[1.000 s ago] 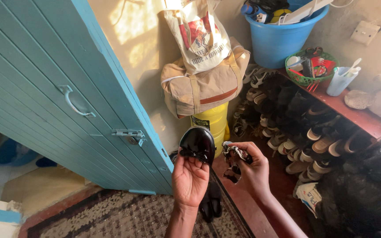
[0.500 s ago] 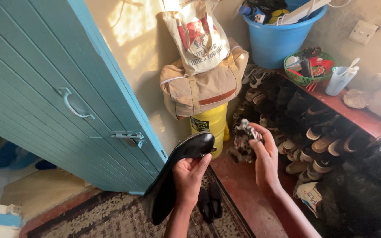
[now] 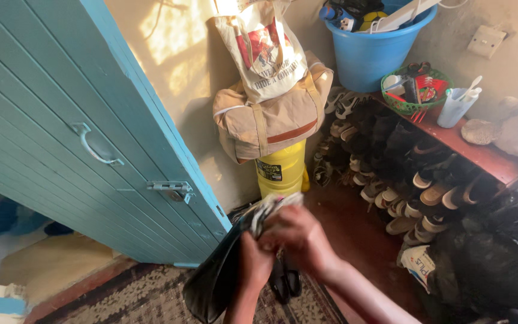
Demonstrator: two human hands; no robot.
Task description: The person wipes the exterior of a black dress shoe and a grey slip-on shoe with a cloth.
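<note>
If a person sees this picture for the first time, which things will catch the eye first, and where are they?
At the bottom centre, the left hand holds a black shoe while the right hand presses a patterned cloth against it; both hands are blurred. The big turquoise door fills the left side. At the upper right, a blue bucket stands above a crowded shoe rack.

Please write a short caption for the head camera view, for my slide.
Left hand holds a black shoe; right hand presses a cloth on it.
</note>
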